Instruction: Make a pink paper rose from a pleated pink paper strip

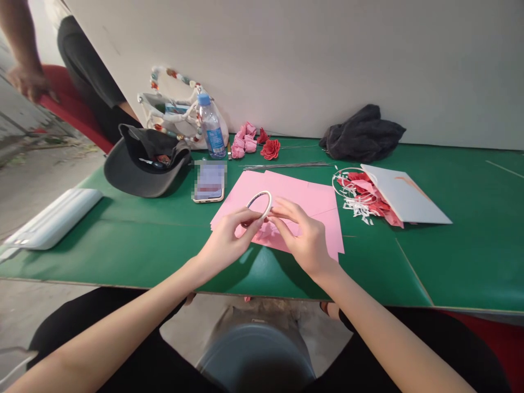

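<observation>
White ring (266, 200) pinched by left hand (227, 245), right hand (301, 234) with fingers pressed together just beside it, pink paper (303, 199) beneath, phone (209, 181) at 11 o'clock, paper roses (271, 148) at 12 o'clock

**A plain craft workshop with a bare floor**

The far edge of the green tabletop (462, 262) runs along a plain white wall (327, 60), and a gray concrete floor (45, 185) shows past its left corner. Pink paper sheets (311, 199), paper roses (270, 148), thin metal wires (286, 165) and cut red paper (360, 191) lie on top, so this looks like a place for making things by hand. Another person (85, 71) is close by, next to a red seat (69, 103). A cap (145, 161), a water bottle (212, 128) and a phone (208, 180) lie out too.
</observation>
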Action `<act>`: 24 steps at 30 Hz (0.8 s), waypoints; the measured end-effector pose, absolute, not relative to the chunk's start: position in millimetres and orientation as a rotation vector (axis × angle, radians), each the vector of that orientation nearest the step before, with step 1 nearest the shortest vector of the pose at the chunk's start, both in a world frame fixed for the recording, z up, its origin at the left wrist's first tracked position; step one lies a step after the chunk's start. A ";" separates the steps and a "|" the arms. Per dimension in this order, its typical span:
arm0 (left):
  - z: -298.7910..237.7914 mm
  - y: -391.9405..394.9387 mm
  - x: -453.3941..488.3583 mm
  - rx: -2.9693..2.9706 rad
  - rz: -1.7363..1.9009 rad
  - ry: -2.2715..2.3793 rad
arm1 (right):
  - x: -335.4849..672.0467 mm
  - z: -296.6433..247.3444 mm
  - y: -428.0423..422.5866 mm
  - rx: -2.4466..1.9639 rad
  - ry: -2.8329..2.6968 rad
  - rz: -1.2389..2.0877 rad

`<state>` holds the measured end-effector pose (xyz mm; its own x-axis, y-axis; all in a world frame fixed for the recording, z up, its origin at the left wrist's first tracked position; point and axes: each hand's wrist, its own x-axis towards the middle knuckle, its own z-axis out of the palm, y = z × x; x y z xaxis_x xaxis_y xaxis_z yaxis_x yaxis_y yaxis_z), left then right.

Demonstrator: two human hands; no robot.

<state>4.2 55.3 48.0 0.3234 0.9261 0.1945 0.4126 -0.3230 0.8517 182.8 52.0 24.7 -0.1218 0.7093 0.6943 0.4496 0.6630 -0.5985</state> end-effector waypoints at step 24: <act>43.8 101.1 -39.8 2.062 1.090 1.589 | 205.3 31.3 54.3 -0.881 -1.921 0.157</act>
